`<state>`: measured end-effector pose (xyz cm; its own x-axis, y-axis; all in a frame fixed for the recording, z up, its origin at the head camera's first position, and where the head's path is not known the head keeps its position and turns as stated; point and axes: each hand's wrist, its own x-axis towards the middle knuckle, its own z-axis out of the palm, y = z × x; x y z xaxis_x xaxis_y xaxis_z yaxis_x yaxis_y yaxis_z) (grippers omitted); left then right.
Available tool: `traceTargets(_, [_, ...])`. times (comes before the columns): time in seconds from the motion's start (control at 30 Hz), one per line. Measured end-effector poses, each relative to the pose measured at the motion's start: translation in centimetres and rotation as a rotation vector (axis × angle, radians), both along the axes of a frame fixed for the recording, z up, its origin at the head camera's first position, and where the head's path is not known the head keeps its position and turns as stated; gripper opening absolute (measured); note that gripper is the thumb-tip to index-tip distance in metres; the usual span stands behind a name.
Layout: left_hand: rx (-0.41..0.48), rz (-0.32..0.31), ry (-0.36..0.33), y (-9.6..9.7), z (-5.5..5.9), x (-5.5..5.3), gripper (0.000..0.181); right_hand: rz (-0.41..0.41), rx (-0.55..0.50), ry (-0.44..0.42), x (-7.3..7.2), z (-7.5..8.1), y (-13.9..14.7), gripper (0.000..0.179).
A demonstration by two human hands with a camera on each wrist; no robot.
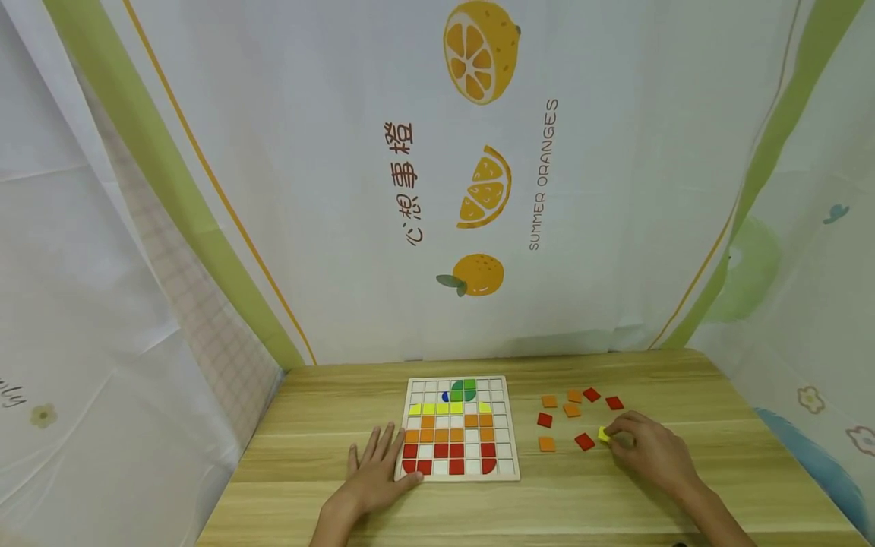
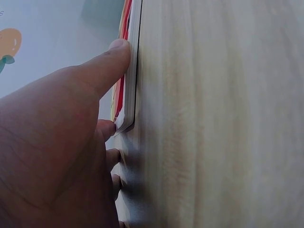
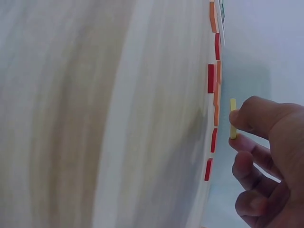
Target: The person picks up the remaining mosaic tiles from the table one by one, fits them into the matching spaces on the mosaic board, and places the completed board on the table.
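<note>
A white grid board lies on the table, partly filled with red, orange, yellow, green and blue tiles. My left hand rests at its lower left corner, fingers spread, with the thumb on the front edge. In the left wrist view the thumb lies against the board's side. To the right of the loose tiles, my right hand pinches a yellow tile between thumb and fingertips. The right wrist view shows that yellow tile edge-on, held above the table.
Between the board and my right hand lie several loose tiles, such as an orange tile and a red tile. A white curtain printed with oranges hangs behind the wooden table.
</note>
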<state>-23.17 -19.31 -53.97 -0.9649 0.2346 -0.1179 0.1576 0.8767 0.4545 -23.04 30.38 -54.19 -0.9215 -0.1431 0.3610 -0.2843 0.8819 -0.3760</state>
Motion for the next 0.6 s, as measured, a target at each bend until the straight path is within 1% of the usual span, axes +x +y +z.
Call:
traceTargets(0.13, [0.061, -0.012, 0.021, -0.2, -0.9, -0.1, 0.099, 0.013, 0.001, 0.033, 0.1, 0.2, -0.4, 0.018])
traceTargets(0.23, [0.061, -0.008, 0.025, -0.4, -1.8, -0.4, 0.102, 0.017, 0.003, 0.063, 0.2, 0.4, -0.7, 0.019])
traceTargets(0.33, [0.042, 0.005, 0.029, -0.5, -2.3, -0.6, 0.104, 0.023, -0.009, 0.089, 0.1, 0.4, -1.0, 0.019])
traceTargets(0.47, [0.049, -0.009, 0.039, -0.6, -2.5, -0.7, 0.104, 0.025, -0.025, 0.109, -0.2, 0.6, -1.4, 0.019])
traceTargets(0.6, [0.066, -0.026, 0.045, -0.5, -2.1, -0.6, 0.101, 0.035, -0.024, 0.121, -0.5, 0.7, -1.9, 0.018])
